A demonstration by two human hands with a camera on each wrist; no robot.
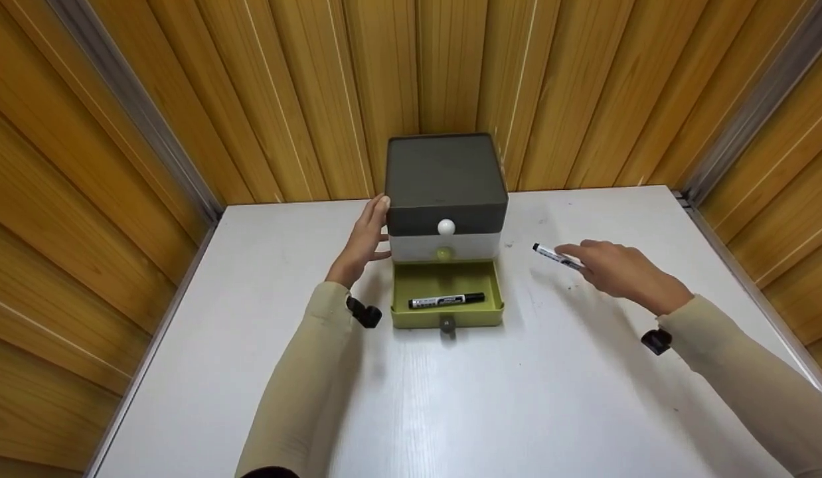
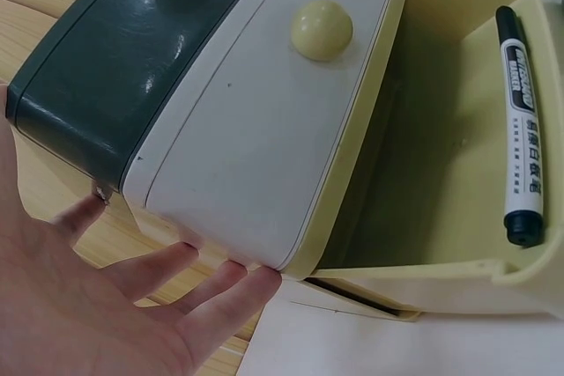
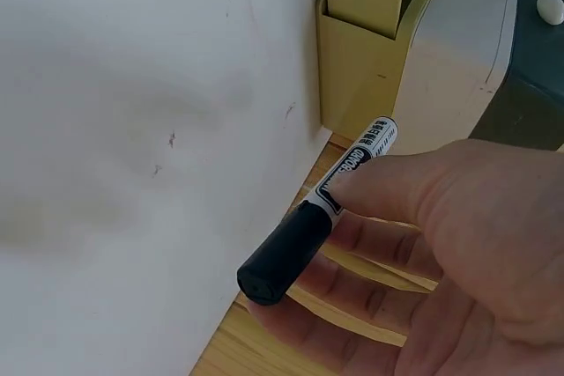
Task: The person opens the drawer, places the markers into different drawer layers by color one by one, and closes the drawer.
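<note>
Worktop (image 1: 557, 398), white and smooth with a few faint scuffs, fills a corner walled with wooden panelling (image 1: 265, 99). At its back stands a small drawer chest (image 1: 445, 174) with a dark top drawer carrying a white knob (image 1: 445, 228), a pale middle drawer with a yellowish knob (image 1: 444, 253), and a green bottom drawer (image 1: 447, 312) pulled out towards the person. The chest looks like light plastic, likely to slide on the slick surface unless it is steadied.

The left hand (image 1: 366, 240) lies against the chest's left side, its fingers (image 2: 167, 270) straight and spread along the lower corner; this grip is open, bracing rather than clasping. Inside the open drawer a marker (image 1: 446, 300) lies flat, crosswise, cap to the right.

The right hand (image 1: 620, 269) hovers above the worktop to the right of the chest, well apart from the open drawer, and holds a second marker (image 1: 556, 256). Its grip is closed on the barrel: thumb on top, fingers curled beneath, with the black cap (image 3: 284, 254) sticking out free beyond the fingertips. This marker seems light, stiff and smooth-sided, so a pinch at mid-barrel, as here, should control it well; held by the cap alone it could pull apart. Being round, it would probably roll if laid on the bare worktop.
</note>
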